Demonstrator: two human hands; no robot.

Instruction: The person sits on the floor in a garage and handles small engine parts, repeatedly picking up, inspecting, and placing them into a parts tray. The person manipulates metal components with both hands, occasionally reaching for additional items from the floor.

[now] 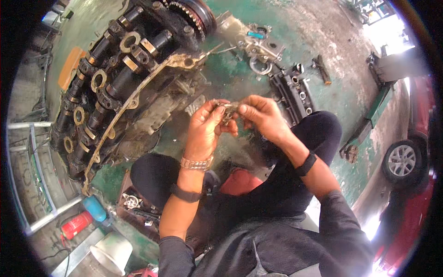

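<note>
Both hands meet in front of me above my knees, pinching one small, grimy metal part [229, 111] between them. My left hand [206, 121], below a metal-link watch band, closes its thumb and fingers on the part's left side. From the other side my right hand [264, 115] grips it with thumb and forefinger. Fingers cover much of the part, so its exact kind is hidden. Left of my hands stands a large open engine [110, 87], its dark camshafts, bearing caps and timing chain showing, with a gasket-like edge along its near side.
Ahead on the green floor lie a black valve cover [290, 92] and several loose metal engine parts [263, 48]. A box of parts [134, 203] sits by my left knee. Lower left are a red canister [76, 225] and a white bucket [112, 251]. A red car [421, 184] stands at right.
</note>
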